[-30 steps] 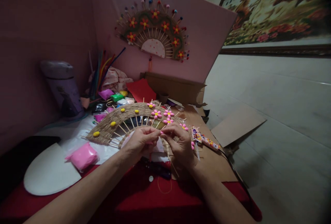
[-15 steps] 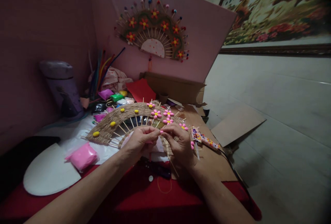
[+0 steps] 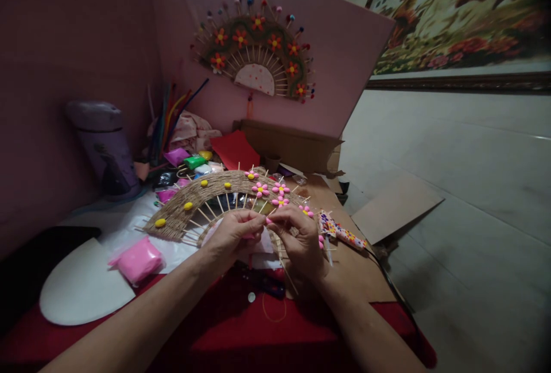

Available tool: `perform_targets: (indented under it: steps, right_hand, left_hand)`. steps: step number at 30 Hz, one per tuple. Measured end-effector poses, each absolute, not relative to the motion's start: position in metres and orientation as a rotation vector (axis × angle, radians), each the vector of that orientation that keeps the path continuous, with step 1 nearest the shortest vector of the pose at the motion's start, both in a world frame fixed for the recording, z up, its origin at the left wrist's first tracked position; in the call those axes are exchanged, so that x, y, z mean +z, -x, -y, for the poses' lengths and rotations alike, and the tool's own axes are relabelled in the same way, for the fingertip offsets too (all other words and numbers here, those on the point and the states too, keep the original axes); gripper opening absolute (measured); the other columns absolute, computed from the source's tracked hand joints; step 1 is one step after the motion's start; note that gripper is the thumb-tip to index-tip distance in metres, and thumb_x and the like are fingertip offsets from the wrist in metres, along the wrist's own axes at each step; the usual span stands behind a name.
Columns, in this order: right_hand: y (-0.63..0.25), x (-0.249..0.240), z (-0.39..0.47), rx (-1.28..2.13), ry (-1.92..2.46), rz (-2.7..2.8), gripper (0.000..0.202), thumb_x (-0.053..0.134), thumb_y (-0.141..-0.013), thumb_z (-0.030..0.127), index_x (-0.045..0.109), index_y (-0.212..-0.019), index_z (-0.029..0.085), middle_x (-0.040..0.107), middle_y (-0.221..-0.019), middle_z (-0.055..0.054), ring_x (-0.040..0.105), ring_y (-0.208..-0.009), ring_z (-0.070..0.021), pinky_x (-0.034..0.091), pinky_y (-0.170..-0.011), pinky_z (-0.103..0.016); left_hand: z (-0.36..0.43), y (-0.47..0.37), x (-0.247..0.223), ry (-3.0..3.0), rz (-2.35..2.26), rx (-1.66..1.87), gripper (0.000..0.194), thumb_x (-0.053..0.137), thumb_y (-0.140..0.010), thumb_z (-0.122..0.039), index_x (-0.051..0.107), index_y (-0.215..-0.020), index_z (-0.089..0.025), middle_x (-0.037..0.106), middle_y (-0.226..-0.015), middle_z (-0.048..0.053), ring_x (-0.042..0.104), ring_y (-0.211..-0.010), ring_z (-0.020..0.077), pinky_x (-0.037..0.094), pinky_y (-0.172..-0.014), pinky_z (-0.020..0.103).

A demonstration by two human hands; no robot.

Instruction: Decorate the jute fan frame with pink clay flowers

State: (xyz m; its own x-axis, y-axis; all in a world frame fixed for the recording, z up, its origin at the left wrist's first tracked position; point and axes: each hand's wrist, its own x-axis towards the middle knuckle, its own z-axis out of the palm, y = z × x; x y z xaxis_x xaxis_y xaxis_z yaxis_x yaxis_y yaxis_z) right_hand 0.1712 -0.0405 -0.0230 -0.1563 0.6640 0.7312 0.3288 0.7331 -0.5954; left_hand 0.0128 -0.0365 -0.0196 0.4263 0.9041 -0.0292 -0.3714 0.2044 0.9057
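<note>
Red cloth (image 3: pixel 241 338) lies in front of the woven fan (image 3: pixel 176 215). Before the fan's middle, the right hand (image 3: pixel 299 241) pinches a small pink piece (image 3: pixel 269 221); the left hand (image 3: pixel 239 232) has its fingertips just beside it, but whether these grip something, I cannot tell.

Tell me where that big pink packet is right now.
In the head view, the big pink packet lies at the left, on the white sheet, between the rounded white board and the person's left forearm.
</note>
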Motion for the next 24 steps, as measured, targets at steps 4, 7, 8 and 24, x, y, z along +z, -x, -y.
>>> perform_targets:
  steps: [4,7,8,24]
  right_hand:
    - [-0.171,-0.0218,0.0416,0.338,0.775,1.762,0.002,0.064,-0.083,0.02,0.066,-0.084,0.021,0.064,-0.077,-0.001,0.056,-0.072,-0.0135,0.045,-0.066,-0.028]
    - [-0.1709,-0.0211,0.042,0.347,0.756,1.765,0.005,0.064,-0.083,0.017,0.066,-0.081,0.02,0.063,-0.075,-0.001,0.055,-0.071,-0.0131,0.044,-0.064,-0.027]
    - [-0.171,-0.021,0.0422,0.35,0.762,1.764,0.004,0.064,-0.082,0.016,0.066,-0.082,0.02,0.063,-0.076,-0.001,0.055,-0.071,-0.0131,0.044,-0.063,-0.026]
    - [-0.1718,-0.0242,0.0407,0.323,0.774,1.76,0.006,0.065,-0.082,0.017,0.066,-0.086,0.021,0.064,-0.079,0.0,0.056,-0.072,-0.0126,0.044,-0.063,-0.026]
  left_hand:
    - [0.0364,-0.0133,-0.0188,-0.971,-0.667,1.006,0.035,0.075,-0.066,-0.04,0.053,-0.064,-0.014,0.04,-0.053,-0.006,0.028,-0.043,0.0028,0.013,-0.042,0.02]
    - [0.0367,-0.0133,-0.0177,-0.989,-0.666,0.996,0.036,0.074,-0.067,-0.041,0.051,-0.062,-0.014,0.039,-0.052,-0.006,0.026,-0.043,0.0027,0.013,-0.042,0.02]
    - [0.0368,-0.0133,-0.0174,-0.993,-0.671,0.998,0.036,0.074,-0.066,-0.041,0.051,-0.062,-0.014,0.039,-0.051,-0.006,0.026,-0.042,0.0027,0.013,-0.042,0.02]
    - [0.0355,-0.0136,-0.0194,-0.981,-0.687,1.018,0.034,0.076,-0.064,-0.041,0.055,-0.065,-0.014,0.038,-0.052,-0.006,0.025,-0.043,0.0024,0.012,-0.042,0.02]
